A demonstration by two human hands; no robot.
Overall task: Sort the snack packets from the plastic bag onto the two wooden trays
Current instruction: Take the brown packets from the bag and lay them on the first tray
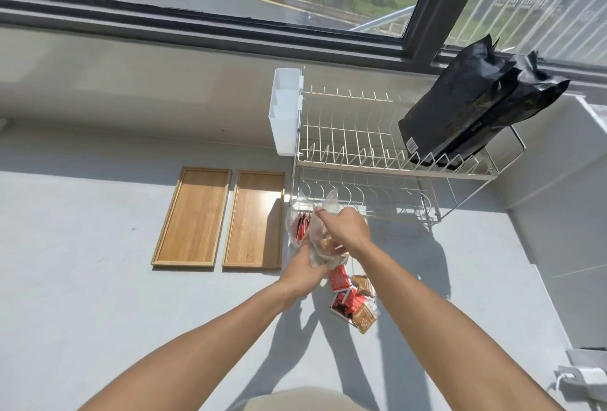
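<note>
A clear plastic bag (313,223) with red and tan snack packets inside is held above the grey counter. My right hand (345,228) grips its upper part and my left hand (303,274) grips its lower end. Red packets (340,279) and tan cracker packets (364,315) lie on the counter just below the bag. Two wooden trays sit side by side to the left, the left tray (193,216) and the right tray (254,218), both bare.
A white two-tier wire dish rack (387,161) stands behind the bag, with a white plastic caddy (284,111) on its left end and black pouches (473,108) on its top right. A white charger (588,377) lies at the right edge.
</note>
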